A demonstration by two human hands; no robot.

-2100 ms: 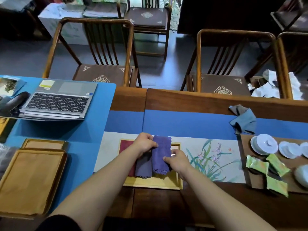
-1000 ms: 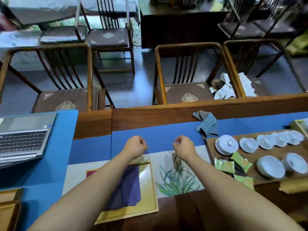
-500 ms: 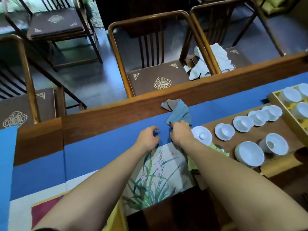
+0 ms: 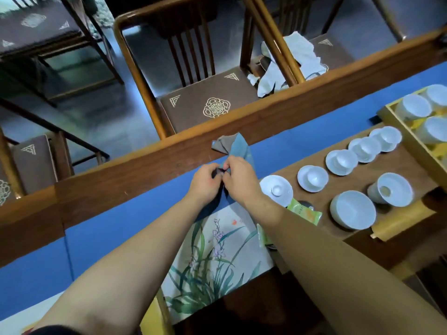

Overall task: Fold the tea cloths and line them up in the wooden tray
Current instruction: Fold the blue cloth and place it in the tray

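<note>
Both forearms reach forward; left hand (image 4: 204,182) and right hand (image 4: 238,176) meet, fingers pinching the tea cloth (image 4: 238,148).

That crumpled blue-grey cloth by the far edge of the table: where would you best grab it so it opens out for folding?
Probably by two corners on its near edge, coming from the person's side. The cloth lies bunched, its far end peaked toward the table edge, and the left hand and right hand already pinch its near end, close together. Lifting and spreading them should open it.
</note>
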